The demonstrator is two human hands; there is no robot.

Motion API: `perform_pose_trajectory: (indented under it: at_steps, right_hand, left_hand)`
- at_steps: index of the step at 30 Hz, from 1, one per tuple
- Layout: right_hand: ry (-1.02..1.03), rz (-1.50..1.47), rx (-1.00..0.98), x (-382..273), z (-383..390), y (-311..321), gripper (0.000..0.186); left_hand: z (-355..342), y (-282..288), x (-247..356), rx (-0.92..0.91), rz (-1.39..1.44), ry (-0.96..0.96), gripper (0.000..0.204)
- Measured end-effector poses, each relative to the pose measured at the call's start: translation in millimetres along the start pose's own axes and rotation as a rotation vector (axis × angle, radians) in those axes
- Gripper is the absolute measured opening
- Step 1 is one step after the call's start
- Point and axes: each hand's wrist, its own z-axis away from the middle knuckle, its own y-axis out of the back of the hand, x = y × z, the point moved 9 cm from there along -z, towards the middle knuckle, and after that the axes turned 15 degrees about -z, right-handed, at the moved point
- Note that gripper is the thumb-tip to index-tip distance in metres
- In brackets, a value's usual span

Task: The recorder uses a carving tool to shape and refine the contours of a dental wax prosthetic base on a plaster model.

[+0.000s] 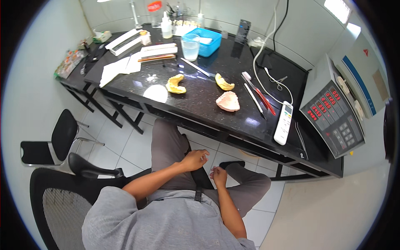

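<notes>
Both my hands are over my lap, below the front edge of the black table (pixel 187 100), apart from each other. My left hand (pixel 195 160) holds nothing, its fingers loosely bent and apart. My right hand (pixel 218 176) is empty too, with its fingers half curled. Nearest to them on the table lies a pink dental cast (pixel 228 101). Behind it is a yellow curved dental piece (pixel 224 82), and a second yellow horseshoe-shaped piece (pixel 176 84) lies further left. A toothbrush (pixel 258 91) and a white pen-like tool (pixel 254 99) lie right of the cast.
A white remote control (pixel 283 123) and scissors (pixel 278 82) lie rightward, beside a machine with red digits (pixel 331 110). Further back stand a clear cup (pixel 190 49), a blue basket (pixel 211 45) and a white bottle (pixel 166 27). Papers (pixel 114 70) lie left. A black chair (pixel 62 133) stands left.
</notes>
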Motion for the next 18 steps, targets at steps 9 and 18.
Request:
perform_pose_trajectory:
  at_steps: [9,18]
  right_hand:
    - [0.069,-0.028,-0.136,-33.5,-9.9,-20.4,0.018]
    - [0.533,0.024,-0.161,-270.8,88.5,-14.5,0.014]
  left_hand:
    - [-63.9,-50.9,-77.8,-0.473,-0.569,0.053,0.049]
    - [-96.8,-56.7,-90.8,-0.323,-0.702,0.277,0.055]
